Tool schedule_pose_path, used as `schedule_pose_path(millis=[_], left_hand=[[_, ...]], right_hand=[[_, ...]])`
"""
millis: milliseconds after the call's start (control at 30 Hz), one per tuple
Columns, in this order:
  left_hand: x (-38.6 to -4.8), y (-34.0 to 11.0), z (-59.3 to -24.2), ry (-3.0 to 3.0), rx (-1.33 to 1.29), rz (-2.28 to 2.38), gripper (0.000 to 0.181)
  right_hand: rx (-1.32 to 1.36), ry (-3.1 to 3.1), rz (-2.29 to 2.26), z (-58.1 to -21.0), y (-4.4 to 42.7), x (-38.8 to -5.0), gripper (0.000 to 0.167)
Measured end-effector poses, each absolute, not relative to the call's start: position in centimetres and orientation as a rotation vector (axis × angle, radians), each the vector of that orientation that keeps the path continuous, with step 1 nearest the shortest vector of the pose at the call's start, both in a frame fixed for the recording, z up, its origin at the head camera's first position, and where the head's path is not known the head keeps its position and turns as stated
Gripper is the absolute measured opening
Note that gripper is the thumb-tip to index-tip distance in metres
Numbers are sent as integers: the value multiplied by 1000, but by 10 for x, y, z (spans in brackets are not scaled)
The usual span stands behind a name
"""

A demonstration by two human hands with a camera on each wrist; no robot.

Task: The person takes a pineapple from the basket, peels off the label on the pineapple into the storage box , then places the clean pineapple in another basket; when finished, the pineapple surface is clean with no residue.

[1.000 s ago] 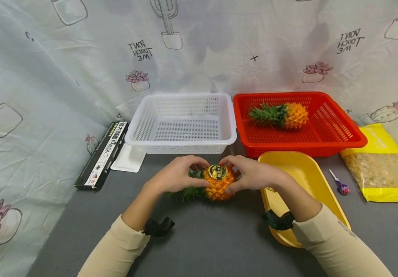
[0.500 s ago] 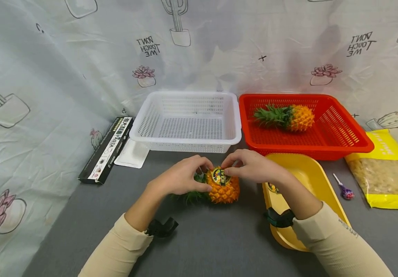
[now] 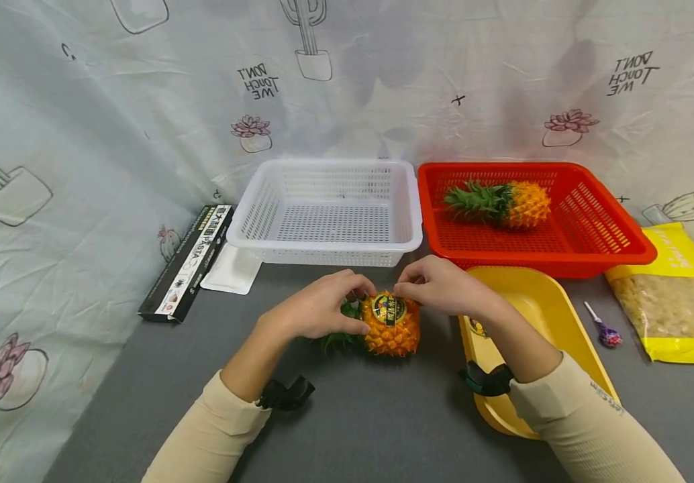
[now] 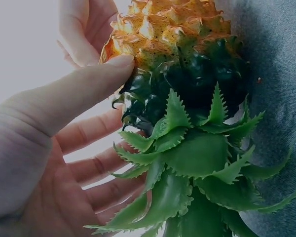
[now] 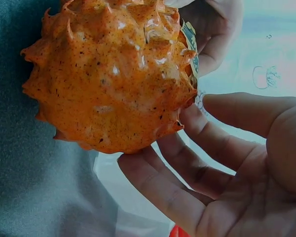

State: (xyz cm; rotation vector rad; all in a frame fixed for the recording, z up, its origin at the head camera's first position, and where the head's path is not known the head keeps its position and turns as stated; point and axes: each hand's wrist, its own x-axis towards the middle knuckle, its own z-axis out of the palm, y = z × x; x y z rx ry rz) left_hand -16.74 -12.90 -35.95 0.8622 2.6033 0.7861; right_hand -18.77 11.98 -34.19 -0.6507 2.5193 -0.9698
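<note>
A small orange pineapple point(image 3: 392, 339) lies on its side on the grey table, its green leaves point(image 4: 197, 153) pointing left. On its upper side sits a black and gold round sticker point(image 3: 388, 310). My left hand point(image 3: 323, 305) holds the fruit near the crown, thumb on the near side and fingers around the far side. At the fruit's base end is my right hand point(image 3: 443, 285). Its fingertips touch the skin in the right wrist view, and the thumb tip point(image 5: 212, 102) stands just beside the sticker's edge, apart from the fruit.
Behind are a white basket point(image 3: 323, 251) and a red basket point(image 3: 540, 261) with another pineapple point(image 3: 527, 204). A yellow tray point(image 3: 564, 329) lies under my right forearm. Right: a lollipop point(image 3: 609, 334) and a pasta bag point(image 3: 673, 302). Left: a black pasta box point(image 3: 186, 265) and a white packet point(image 3: 232, 270).
My right hand has shifted from around the fruit's base end to its upper far edge, passing over the sticker. My left hand keeps its hold; the pineapple stays on the table.
</note>
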Motion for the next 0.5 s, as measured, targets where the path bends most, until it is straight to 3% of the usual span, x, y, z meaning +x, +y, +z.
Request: schedule_pose_path(millis=[500], left_hand=[[-162, -128, -358, 2634, 874, 725, 51]], right_hand=[[-683, 2423, -1024, -344, 114, -186, 19]])
